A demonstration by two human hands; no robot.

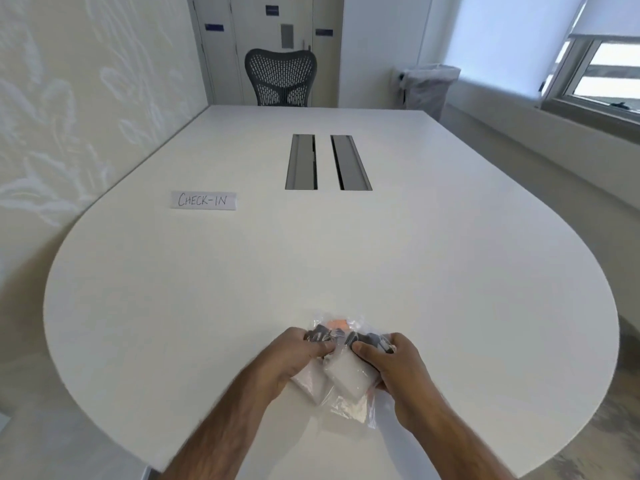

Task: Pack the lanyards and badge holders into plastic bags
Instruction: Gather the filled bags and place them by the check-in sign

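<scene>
Only legible text: "CHECK-IN", handwritten dark capitals on white rectangular paper strip (203, 200), lying flat on white rounded surface (450, 254), left of two grey slot covers. Blue plaques on far doors (214, 27): text too small to read. No brands, no numbers readable.

Plastic bags (346, 386) bunched at near edge of tabletop (207, 289), between left hand (298, 355) and right hand (398, 365). Sign (203, 200) toward left edge, mid-depth. Two cable slots (327, 162) at centre, beyond sign. Chair (280, 77) behind far edge.
</scene>
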